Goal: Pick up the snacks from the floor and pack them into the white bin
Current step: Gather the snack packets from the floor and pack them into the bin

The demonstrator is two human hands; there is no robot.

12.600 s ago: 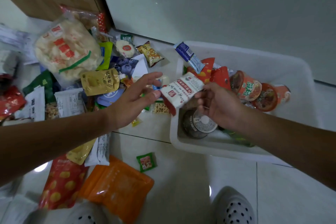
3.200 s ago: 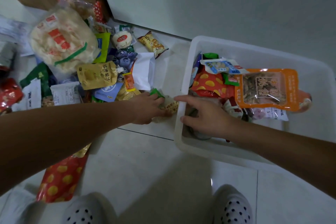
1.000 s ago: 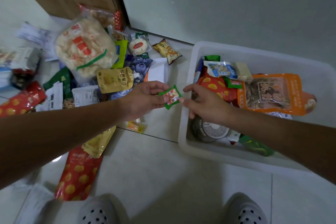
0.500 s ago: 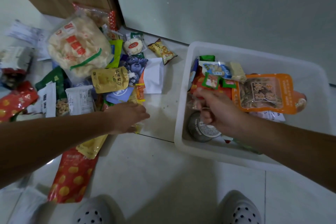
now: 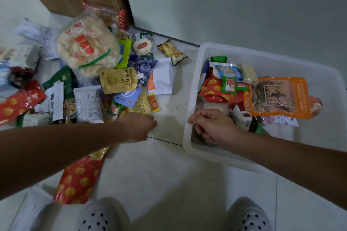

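hidden and cut off
left hand (image 5: 139, 127) covers whatever its fingers touch; right hand (image 5: 212, 127) hides the white bin (image 5: 189, 99)'s near corner contents.

One white bin (image 5: 189, 118), right of frame. Two hands: left hand (image 5: 138, 126), right hand (image 5: 212, 125). Two white perforated shoes (image 5: 101, 215), bottom edge. One orange pouch (image 5: 277, 97) in the bin. Two small green sachets: one (image 5: 228, 84) in the bin, another (image 5: 115, 108) in the floor pile. Loose floor packets overlap too much to count.

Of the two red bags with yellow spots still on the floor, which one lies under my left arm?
The red spotted bag nearest the shoes, partly hidden under the left forearm. The other red bag lies apart at the left edge.
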